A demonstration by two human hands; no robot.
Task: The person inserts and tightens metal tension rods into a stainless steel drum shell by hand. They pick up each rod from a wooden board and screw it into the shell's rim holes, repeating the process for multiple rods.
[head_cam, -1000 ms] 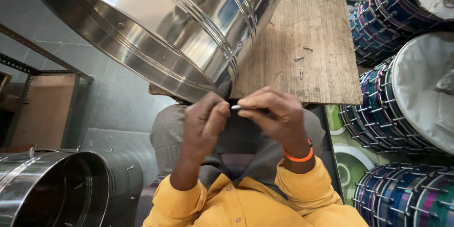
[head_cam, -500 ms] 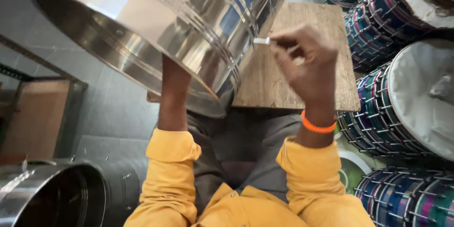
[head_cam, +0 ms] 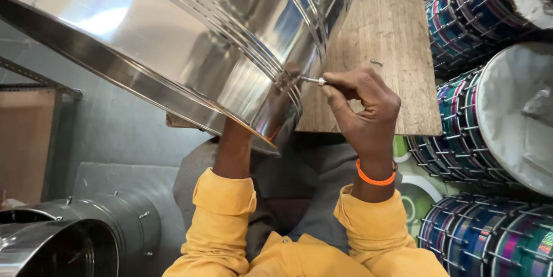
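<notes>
The small silver screw (head_cam: 314,80) is pinched in my right hand (head_cam: 362,110), its tip at the ribbed wall of the one big steel drum shell (head_cam: 190,40) just left of my fingers. My left hand is hidden inside the shell, its grip untold. Beyond my right hand lies a wooden board (head_cam: 391,40) with one loose screw (head_cam: 377,62); stacked coloured drums (head_cam: 489,81) crowd its right, two steel shells (head_cam: 75,236) below my left sleeve

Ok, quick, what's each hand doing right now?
Left hand: hidden inside the steel drum shell; cannot be told.
Right hand: closed, fingers pinching a small metal screw against the shell.
</notes>
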